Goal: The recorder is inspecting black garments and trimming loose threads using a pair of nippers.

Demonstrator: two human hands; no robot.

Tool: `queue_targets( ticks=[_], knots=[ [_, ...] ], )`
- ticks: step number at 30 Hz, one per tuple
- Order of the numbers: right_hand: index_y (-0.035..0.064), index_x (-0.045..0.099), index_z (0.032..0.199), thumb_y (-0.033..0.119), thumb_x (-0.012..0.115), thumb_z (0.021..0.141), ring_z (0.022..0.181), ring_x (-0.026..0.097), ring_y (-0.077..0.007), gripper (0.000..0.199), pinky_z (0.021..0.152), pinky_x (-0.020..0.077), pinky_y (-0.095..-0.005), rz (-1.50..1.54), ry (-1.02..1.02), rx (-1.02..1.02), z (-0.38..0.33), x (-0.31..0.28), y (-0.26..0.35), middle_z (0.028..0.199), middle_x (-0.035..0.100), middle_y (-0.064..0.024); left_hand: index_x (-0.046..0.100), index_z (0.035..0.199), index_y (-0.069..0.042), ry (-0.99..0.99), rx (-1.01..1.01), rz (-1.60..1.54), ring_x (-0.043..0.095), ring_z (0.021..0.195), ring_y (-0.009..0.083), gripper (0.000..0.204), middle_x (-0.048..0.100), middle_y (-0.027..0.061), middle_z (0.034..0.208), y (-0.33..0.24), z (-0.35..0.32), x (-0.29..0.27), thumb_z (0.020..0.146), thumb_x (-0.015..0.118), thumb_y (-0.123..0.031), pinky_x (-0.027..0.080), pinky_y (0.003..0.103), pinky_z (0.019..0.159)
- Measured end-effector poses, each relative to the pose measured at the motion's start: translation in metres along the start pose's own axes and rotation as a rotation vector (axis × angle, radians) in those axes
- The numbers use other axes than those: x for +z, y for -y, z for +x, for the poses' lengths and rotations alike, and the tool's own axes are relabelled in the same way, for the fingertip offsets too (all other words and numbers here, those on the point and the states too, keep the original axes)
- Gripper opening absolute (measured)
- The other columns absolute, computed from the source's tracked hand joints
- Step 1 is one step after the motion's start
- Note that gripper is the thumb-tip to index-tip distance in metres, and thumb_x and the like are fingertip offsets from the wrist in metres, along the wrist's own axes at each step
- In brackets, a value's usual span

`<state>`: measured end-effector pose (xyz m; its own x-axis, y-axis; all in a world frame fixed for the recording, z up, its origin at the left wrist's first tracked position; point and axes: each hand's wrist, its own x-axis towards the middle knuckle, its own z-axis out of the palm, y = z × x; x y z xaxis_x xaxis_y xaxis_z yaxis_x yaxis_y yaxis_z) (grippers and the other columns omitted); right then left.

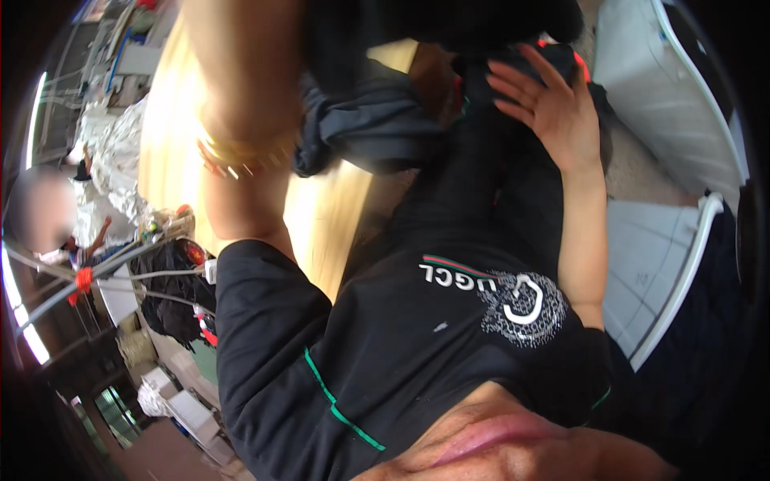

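My left arm [249, 200], wearing gold bracelets [241, 156], reaches up beside a black cloth [449, 20] along the top edge. Motion blur smears its upper part, and its fingers cannot be made out. My right hand [553, 112] is open with the fingers spread, just below the black cloth and over my dark-clothed lap; nothing is held in it. Between the two arms a bunched dark grey cloth [365, 116] lies at the edge of a pale wooden table [168, 120].
White plastic bins or panels [662, 96] stand close on my right. To the left are a heap of white cloth [116, 152], a black bundle [172, 276], metal rods [120, 256] with an orange tie, and another person [44, 212] farther off.
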<state>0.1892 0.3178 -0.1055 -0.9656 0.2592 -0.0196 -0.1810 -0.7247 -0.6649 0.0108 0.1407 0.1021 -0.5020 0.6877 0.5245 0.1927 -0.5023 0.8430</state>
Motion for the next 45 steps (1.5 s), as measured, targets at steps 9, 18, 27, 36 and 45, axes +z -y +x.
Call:
queue_targets(
  ticks=[9, 18, 27, 36, 45],
  knots=[
    [-0.0071, 0.05, 0.136, 0.037, 0.034, 0.107, 0.128, 0.055, -0.0324, 0.056, 0.112, 0.0415, -0.043, 0.083, -0.066, -0.145, -0.031, -0.101, 0.036, 0.137, 0.056, -0.0219, 0.061, 0.115, -0.006, 1.061, -0.82, -0.118, 0.06, 0.089, 0.0138, 0.025, 0.059, 0.0032, 0.089, 0.122, -0.16, 0.091, 0.091, 0.064, -0.004, 0.049, 0.028, 0.083],
    [-0.0122, 0.051, 0.133, 0.024, 0.043, 0.103, 0.122, 0.059, -0.0368, 0.048, 0.108, 0.0462, -0.0483, 0.219, 0.025, -0.075, -0.084, -0.058, 0.063, 0.133, 0.057, -0.0277, 0.065, 0.106, 0.001, -0.187, 0.809, 0.675, 0.067, 0.082, 0.0208, 0.016, 0.068, 0.0106, 0.096, 0.186, -0.06, 0.08, 0.09, 0.061, 0.002, 0.053, 0.027, 0.079],
    [-0.0129, 0.06, 0.119, 0.018, 0.048, 0.101, 0.105, 0.069, -0.0275, 0.037, 0.096, 0.0533, -0.0352, -0.38, -0.015, -0.179, -0.103, -0.034, 0.104, 0.113, 0.068, -0.022, 0.063, 0.109, 0.0, 0.319, -0.161, 0.32, 0.067, 0.099, 0.0259, 0.019, 0.069, 0.0135, 0.104, 0.166, -0.114, 0.051, 0.096, 0.064, -0.015, 0.051, 0.034, 0.092],
    [-0.0098, 0.057, 0.127, 0.013, 0.037, 0.105, 0.123, 0.058, -0.0313, 0.037, 0.112, 0.0407, -0.0428, -0.153, -0.109, -0.51, -0.105, -0.102, 0.136, 0.129, 0.062, -0.0209, 0.072, 0.1, 0.001, 0.393, 0.461, 0.543, 0.064, 0.075, 0.0233, 0.03, 0.065, 0.0086, 0.084, 0.104, -0.117, 0.018, 0.071, 0.072, 0.008, 0.054, 0.046, 0.094],
    [0.0011, 0.072, 0.117, -0.001, 0.065, 0.085, 0.098, 0.064, -0.0175, 0.032, 0.087, 0.0487, -0.0276, -1.268, 0.086, -0.192, -0.101, -0.002, 0.075, 0.108, 0.068, -0.0094, 0.066, 0.12, -0.01, 0.609, -0.056, 0.67, 0.066, 0.092, 0.0261, 0.042, 0.061, 0.0096, 0.113, 0.129, -0.143, 0.022, 0.079, 0.075, -0.001, 0.057, 0.033, 0.082]
  ],
)
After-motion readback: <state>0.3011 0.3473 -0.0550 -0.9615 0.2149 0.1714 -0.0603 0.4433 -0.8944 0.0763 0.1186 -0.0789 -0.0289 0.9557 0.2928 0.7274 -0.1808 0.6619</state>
